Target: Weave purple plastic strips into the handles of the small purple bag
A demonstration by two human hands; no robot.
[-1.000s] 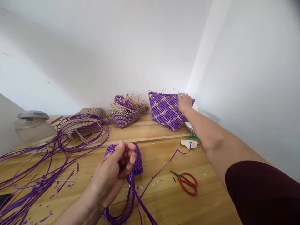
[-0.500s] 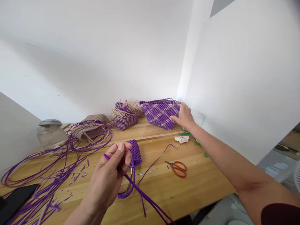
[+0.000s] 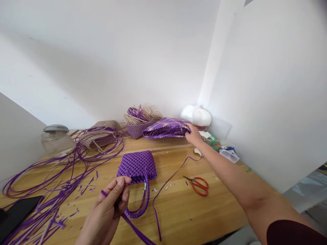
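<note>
My left hand is closed in a pinch on purple plastic strips that trail off toward the near table edge. Just beyond it a small purple woven bag lies flat on the wooden table, its handle loop toward me. My right hand reaches far back and grips the right end of a purple-and-beige checked woven basket, which is tipped over and pressed flat.
Red-handled scissors lie right of the small bag. A tangle of long purple strips covers the left side. At the back stand a half-woven basket, a beige woven piece, a glass jar and a white object.
My right hand has tipped the checked basket over toward me and flattened it, uncovering the white object behind. My left hand has drawn nearer, leaving the small bag flat on the table.
</note>
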